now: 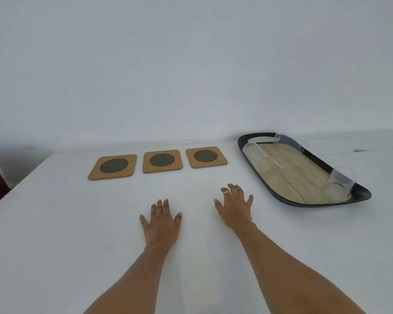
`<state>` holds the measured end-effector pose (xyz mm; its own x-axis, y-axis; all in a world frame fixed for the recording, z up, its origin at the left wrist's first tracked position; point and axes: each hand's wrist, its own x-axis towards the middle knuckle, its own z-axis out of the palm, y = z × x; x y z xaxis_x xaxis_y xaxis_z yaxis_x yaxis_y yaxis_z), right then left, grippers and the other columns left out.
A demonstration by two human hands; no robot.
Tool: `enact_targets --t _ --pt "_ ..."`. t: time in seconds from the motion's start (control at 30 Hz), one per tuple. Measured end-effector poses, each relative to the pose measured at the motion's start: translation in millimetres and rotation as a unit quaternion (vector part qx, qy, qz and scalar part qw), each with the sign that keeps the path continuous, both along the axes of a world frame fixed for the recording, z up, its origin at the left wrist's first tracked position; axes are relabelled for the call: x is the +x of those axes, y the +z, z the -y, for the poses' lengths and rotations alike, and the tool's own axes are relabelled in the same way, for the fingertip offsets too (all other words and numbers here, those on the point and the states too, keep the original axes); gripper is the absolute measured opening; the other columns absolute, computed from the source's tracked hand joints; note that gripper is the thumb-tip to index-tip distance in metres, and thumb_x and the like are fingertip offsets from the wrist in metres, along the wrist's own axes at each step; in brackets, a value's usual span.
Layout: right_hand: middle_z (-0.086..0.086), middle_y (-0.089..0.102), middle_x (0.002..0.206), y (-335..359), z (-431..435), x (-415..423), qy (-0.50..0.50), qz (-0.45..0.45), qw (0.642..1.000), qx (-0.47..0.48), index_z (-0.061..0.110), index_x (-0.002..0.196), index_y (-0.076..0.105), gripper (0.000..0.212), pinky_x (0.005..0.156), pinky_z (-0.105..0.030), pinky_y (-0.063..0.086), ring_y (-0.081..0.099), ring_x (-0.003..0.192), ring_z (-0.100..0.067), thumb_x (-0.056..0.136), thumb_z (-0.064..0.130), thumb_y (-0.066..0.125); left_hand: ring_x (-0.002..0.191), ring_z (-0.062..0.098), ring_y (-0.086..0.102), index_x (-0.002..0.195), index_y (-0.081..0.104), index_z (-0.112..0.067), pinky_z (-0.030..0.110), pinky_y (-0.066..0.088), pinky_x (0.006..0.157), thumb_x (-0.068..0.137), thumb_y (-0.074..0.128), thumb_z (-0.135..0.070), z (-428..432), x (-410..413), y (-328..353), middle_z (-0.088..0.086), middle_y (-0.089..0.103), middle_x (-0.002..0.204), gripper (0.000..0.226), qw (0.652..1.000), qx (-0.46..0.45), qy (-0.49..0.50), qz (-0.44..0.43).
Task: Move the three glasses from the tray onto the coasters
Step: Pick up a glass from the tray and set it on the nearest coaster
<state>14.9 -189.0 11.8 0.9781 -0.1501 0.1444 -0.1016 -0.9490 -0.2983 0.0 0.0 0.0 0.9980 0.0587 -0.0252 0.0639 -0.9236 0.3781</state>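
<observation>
Nothing moved yet, by the look of it: all three coasters bare, all three glasses on the tray

Left to right:
- Three coasters (158, 163) in a row, ahead of both hands and well beyond the fingertips; leftmost sits ahead-left of the left hand
- Left hand (161, 223) flat on the white table (55, 234), palm down, fingers spread, holding nothing
- Right hand (235, 209) just beside it, also flat and spread, empty; a ring (227, 192) on one finger
- Tray (359, 197) to the right of the right hand, near but apart
- Glasses appear tipped or leaning rather than upright: one glass (258, 158) ahead-right of the right hand, a second glass (289, 142) beyond it against the tray's far rim, a third glass (340, 183) furthest right

Judgement: whole task left, three carries. Right hand is nearer the tray; clear glass, outlines hard to read
</observation>
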Motion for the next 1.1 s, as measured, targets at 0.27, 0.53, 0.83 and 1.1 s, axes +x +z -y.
enact_targets --t 0.27,0.53,0.83,1.1 --pt "-0.005 0.028 0.150 16 43 46 -0.064 0.042 0.997 -0.032 0.016 0.139 0.036 0.051 0.113 -0.058 0.019 0.020 0.142 -0.021 0.092 0.032 0.048 0.148 0.019 0.004 0.148 0.012 -0.017 0.053 0.005 0.117 0.096 0.024 -0.049 -2 44 -7 0.003 0.010 0.159 0.062 0.999 0.038 -0.013 0.016" --pt "-0.011 0.028 0.149 30 86 77 -0.143 0.080 0.986 0.004 0.010 0.135 0.038 0.052 0.110 -0.059 0.022 0.019 0.141 -0.028 0.087 0.022 0.055 0.148 0.019 0.004 0.148 0.014 -0.021 0.053 0.006 0.118 0.096 0.024 -0.051 -11 77 -7 0.001 0.010 0.160 0.062 0.998 0.055 -0.020 0.022" --pt "-0.021 0.026 0.149 30 115 103 -0.171 0.106 0.978 0.059 0.003 0.143 0.021 0.074 0.109 -0.048 0.035 0.029 0.135 -0.037 0.085 0.024 0.061 0.147 0.017 0.010 0.147 0.019 -0.022 0.051 0.010 0.117 0.095 0.028 -0.051 -16 88 -13 0.001 0.016 0.158 0.061 0.997 0.057 -0.009 0.051" --pt "-0.021 0.023 0.149 19 122 121 -0.217 0.079 0.966 0.111 0.006 0.144 0.017 0.084 0.101 -0.050 0.042 0.034 0.133 -0.039 0.082 0.030 0.067 0.147 0.016 0.010 0.147 0.021 -0.023 0.050 0.008 0.118 0.095 0.030 -0.050 -17 88 -15 -0.001 0.016 0.158 0.059 0.997 0.048 -0.004 0.058"
